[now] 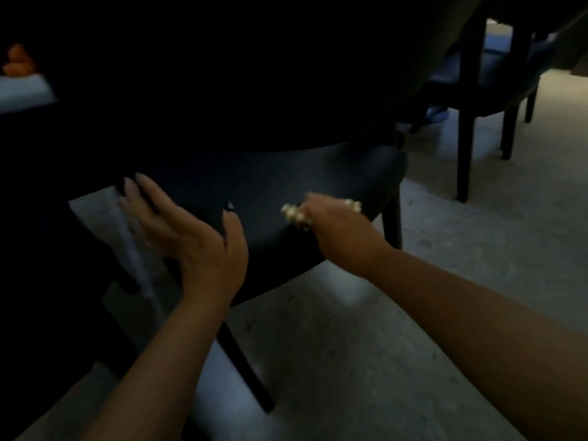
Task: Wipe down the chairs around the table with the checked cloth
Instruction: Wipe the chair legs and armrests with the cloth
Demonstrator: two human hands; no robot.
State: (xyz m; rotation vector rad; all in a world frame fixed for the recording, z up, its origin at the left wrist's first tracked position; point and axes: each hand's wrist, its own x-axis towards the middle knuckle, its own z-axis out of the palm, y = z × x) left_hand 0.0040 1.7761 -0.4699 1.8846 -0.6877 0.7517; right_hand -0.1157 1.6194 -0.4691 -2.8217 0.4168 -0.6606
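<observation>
Black chair seat (286,192), pale crumpled cloth (294,214), grey speckled floor (350,345), 2nd chair (496,78) dk too.

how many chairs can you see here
2. One dark chair sits right under both hands in the centre; a second chair stands further back at upper right. The frame is very dark, so others may be hidden.

You find no legible text, label, brand, number or sign here; the dim, blurred view shows no readable surface.
</observation>
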